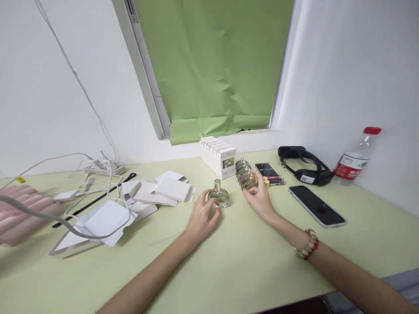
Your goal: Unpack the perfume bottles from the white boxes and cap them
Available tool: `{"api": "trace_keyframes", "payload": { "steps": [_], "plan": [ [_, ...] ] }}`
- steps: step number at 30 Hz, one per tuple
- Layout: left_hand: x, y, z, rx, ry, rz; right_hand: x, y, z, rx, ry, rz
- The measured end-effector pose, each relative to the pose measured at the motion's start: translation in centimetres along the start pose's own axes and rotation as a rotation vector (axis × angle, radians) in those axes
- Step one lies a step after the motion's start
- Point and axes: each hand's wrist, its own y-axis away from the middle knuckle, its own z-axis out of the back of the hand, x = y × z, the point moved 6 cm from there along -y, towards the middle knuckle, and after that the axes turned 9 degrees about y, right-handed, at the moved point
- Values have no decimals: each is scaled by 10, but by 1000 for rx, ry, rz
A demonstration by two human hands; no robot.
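Observation:
A round, clear glass perfume bottle [224,198] with a silvery neck stands upright on the table. My left hand [203,215] is closed loosely about its left and front sides, fingers and thumb against the glass. To the right, several similar bottles [242,169] stand close together in a row. My right hand [261,199] has its thumb and fingers curled at the front bottle of that row, hiding part of it. Small gold caps [267,182] show just beyond the right fingers. Behind the bottles stands a row of white boxes [218,160], the front one with a flower picture.
Flattened white cartons [172,189] and a white charger cable lie left. A phone showing a timer [266,171], a black headset [306,168], another phone [316,206] and a red-capped water bottle [352,161] are on the right. A pink object [26,213] sits far left.

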Motion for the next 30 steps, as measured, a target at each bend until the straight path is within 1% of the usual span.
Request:
{"api": "trace_keyframes", "payload": {
  "steps": [4, 6, 10, 13, 15, 18, 22, 25, 30],
  "plan": [
    [7, 1, -3, -3, 0, 44, -4, -2, -1, -10, -70, -82],
    [9, 1, -4, 1, -6, 58, -5, -3, -2, 4, -111, -113],
    [12, 1, -3, -14, -18, 92, -3, -2, -6, 112, -173, -167],
    [15, 1, -2, -41, -13, 127, -1, 3, -11, 193, -146, -198],
    [16, 1, -3, -47, -18, 143, 2, 6, -13, 207, -103, -169],
    [18, 1, -5, -39, -45, 156, 6, 9, -15, 202, -30, -79],
    [25, 3, -8, -35, -76, 202, 8, 10, -18, 267, 41, -17],
    [29, 4, -8, -58, -77, 228, 12, 13, -19, 311, 78, 13],
    [30, 4, -7, -101, -59, 223, 18, 20, -25, 473, 76, 8]
  ]
}}
